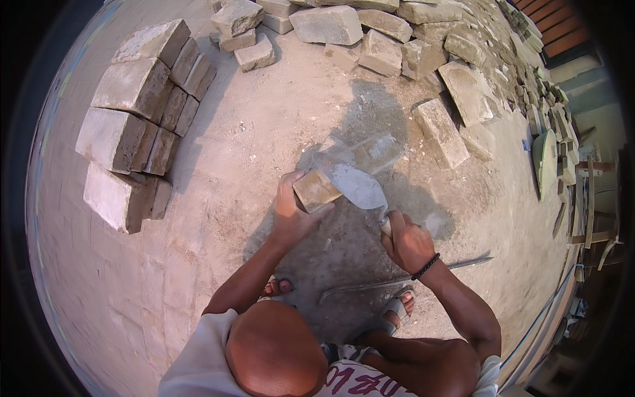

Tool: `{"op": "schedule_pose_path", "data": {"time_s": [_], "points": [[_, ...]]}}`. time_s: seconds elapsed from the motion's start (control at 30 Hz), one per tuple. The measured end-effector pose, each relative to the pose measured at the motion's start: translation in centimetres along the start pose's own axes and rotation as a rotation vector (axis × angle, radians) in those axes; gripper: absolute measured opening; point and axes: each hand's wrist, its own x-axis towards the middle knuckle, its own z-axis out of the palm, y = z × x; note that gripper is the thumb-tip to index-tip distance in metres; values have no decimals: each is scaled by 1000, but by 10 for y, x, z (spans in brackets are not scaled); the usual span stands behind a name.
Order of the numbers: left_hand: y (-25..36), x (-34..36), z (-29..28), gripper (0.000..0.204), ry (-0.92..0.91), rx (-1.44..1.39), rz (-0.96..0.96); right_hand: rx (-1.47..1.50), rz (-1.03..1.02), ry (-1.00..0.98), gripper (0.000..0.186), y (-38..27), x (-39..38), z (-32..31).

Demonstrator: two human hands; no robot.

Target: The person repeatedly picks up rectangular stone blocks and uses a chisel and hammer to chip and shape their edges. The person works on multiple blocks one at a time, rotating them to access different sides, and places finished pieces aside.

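Note:
My left hand [296, 210] is wrapped round the near end of a tan concrete block [316, 192], its fingers on the left side and its thumb along the near edge. In my right hand [410, 243] is the handle of a trowel with a pale, mortar-smeared blade [360, 186]. The blade lies across the block and hides part of it. Beyond the blade shows a greyish, blurred block surface [376, 152]; I cannot tell whether it belongs to the same block.
To the left stands a stack of blocks [132, 86]. Loose blocks [327, 26] and rubble lie along the far side and right, with one block [440, 132] nearest. A thin metal rod [450, 266] lies by my sandalled feet. Boards [591, 198] stand at the right edge.

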Motion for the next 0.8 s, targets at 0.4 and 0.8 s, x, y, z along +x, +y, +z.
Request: {"op": "schedule_pose_path", "data": {"time_s": [0.4,0.8], "points": [[4,-3,14,82,58,91,170,17,67,69,32,17,17,1],[4,-5,21,83,92,48,213,144,276,124,26,29,47,-29]]}}
